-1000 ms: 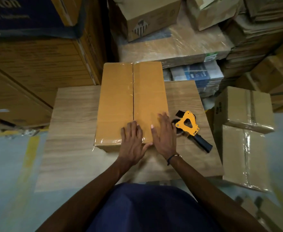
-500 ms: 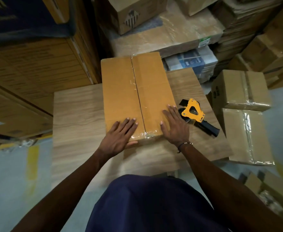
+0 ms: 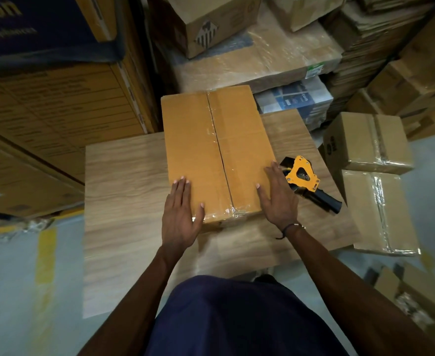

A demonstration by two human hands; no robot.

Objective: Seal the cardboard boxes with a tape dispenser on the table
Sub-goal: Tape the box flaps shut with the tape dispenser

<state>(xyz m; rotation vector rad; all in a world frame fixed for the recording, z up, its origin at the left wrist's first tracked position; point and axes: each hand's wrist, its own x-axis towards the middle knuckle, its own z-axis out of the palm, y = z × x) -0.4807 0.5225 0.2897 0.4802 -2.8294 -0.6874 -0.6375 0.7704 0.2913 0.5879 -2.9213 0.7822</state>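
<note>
The table (image 3: 123, 191) carries the cardboard box (image 3: 216, 155), which lies lengthwise away from the person with its far end past the table's back edge, so a forward shove could tip it off that side. Clear tape runs along the box's centre seam and wraps over the near end (it looks creased there, and a loose wrinkle may lift if not pressed down). The left hand (image 3: 181, 214) rests flat on the box's near left corner, fingers straight and close together, thumb out on the top; the right hand (image 3: 278, 199) lies flat against the box's near right edge, fingers straight and slightly spread. The tape dispenser (image 3: 306, 182) lies on the table just right of the box, touching or nearly touching the right hand's fingers; a sideways sweep of that hand could knock it toward the table's right edge
</note>
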